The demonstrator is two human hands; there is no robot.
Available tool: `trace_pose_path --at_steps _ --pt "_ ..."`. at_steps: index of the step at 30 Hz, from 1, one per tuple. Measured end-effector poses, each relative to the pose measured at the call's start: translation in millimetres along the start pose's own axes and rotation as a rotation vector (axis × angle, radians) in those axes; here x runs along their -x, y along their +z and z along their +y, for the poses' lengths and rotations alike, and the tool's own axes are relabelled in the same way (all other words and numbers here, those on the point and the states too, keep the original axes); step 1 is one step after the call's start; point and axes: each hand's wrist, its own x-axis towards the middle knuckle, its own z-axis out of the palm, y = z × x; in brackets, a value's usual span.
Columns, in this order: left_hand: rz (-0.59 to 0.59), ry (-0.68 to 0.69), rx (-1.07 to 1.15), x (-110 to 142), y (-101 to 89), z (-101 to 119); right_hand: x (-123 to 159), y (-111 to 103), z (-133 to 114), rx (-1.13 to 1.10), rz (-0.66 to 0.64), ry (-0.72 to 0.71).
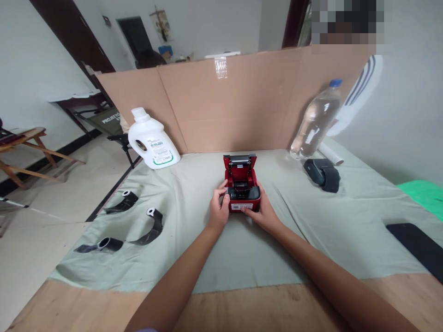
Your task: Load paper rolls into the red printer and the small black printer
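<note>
A small red and black label printer [244, 202] stands in the middle of the cloth with its lid [240, 161] tipped up and back. Its inner bay shows, and I can make out no roll in it. A white label is stuck on the side facing me. My left hand [219, 205] wraps the left side, with the thumb at the near corner. My right hand [263, 207] holds the right side, its thumb by the label on the near face. Both hands are closed around the body, and the fingertips behind it are partly hidden.
On the left lie several black rolls [155, 227] with loose ends, below a white jug [154, 143]. At the right are a water bottle [316, 120], a black strapped object [322, 175], a white tube [330, 153] and a flat black slab [417, 246]. A cardboard wall [228, 110] closes the back; a person's sleeve [363, 92] shows behind.
</note>
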Motion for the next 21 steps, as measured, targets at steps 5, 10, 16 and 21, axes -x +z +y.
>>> trace_pose_path --at_steps 5,10,16,21 --pt "0.000 0.002 0.022 0 -0.2 2 0 -15 -10 0.038 0.111 -0.084" --pt "0.013 0.024 -0.016 -1 -1.0 3 -49 -50 -39 0.115 0.096 -0.065" --pt "0.011 0.037 -0.018 -3 -2.2 4 -135 -36 -69 0.677 -0.612 0.044" --pt "0.004 0.065 -0.018 -4 -2.4 3 -163 -5 -79 0.941 -0.877 0.094"
